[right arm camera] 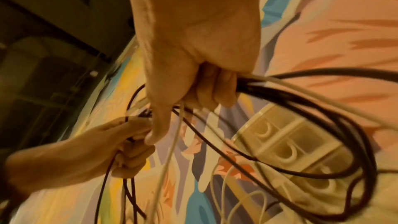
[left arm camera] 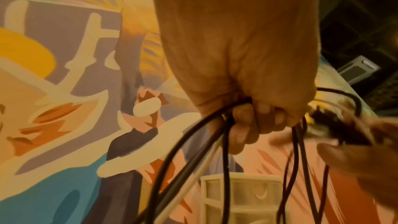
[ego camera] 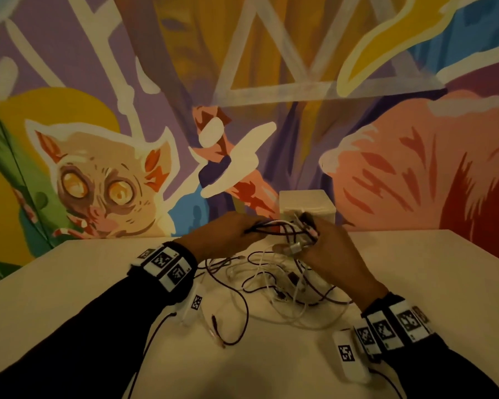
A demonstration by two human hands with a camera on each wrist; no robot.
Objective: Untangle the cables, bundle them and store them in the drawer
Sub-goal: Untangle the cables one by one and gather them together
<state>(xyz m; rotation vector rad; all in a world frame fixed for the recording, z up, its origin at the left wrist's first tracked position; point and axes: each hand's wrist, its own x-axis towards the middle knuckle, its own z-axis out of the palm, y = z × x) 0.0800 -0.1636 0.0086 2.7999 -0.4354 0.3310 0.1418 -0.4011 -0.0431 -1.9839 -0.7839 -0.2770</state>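
Both hands are raised above the white table [ego camera: 415, 272], stretching a bunch of black and white cables [ego camera: 274, 227] between them. My left hand [ego camera: 228, 234] has its fingers curled round several strands [left arm camera: 247, 118]. My right hand [ego camera: 326, 249] grips the other end, where plugs stick out by the thumb; its fingers close over the cables [right arm camera: 206, 88]. More strands hang down to a loose tangle [ego camera: 274, 283] lying on the table under the hands. A small white drawer unit [ego camera: 307, 207] stands at the back against the wall, its drawers shut [right arm camera: 286, 146].
A painted mural wall [ego camera: 98, 168] rises right behind the table. White tagged devices hang at each wrist [ego camera: 347, 355] [ego camera: 195, 305], with thin dark leads trailing over the table. One dark cable loop [ego camera: 236, 326] reaches toward the near left.
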